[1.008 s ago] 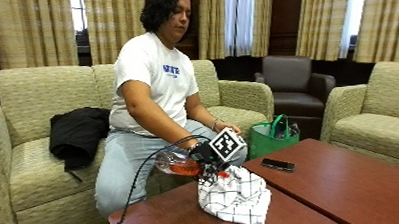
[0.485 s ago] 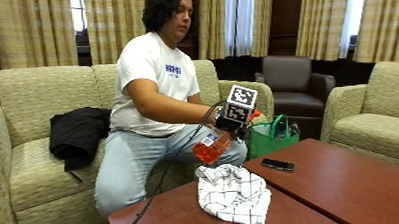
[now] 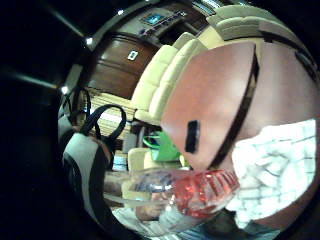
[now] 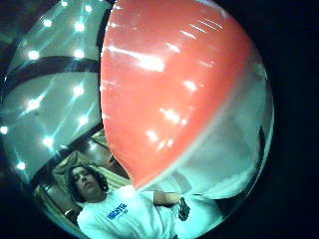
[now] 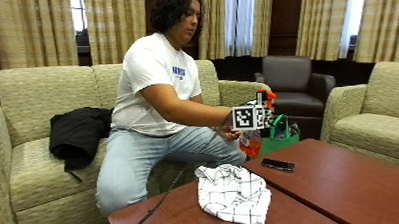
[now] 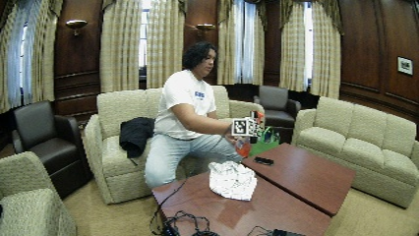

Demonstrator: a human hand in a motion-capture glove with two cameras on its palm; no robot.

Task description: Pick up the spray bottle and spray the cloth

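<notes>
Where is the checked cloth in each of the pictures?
Outside view: cloth crumpled on the near table.
Wide outside view: cloth on the near table, below the raised bottle.
Little finger palm view: cloth beside the bottle.
Thumb palm view: not visible.
Shared landmark: black phone.

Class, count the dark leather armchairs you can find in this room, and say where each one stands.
2. One armchair stands behind the person, beside the beige sofa they sit on. The other armchair stands at that sofa's opposite end, by the wood-panelled wall. Others may be out of view.

Glossy clear plastic spray bottle [image 5: 252, 141], soft checked cloth [image 5: 233, 193], polished wooden table [image 5: 342, 183].
</notes>
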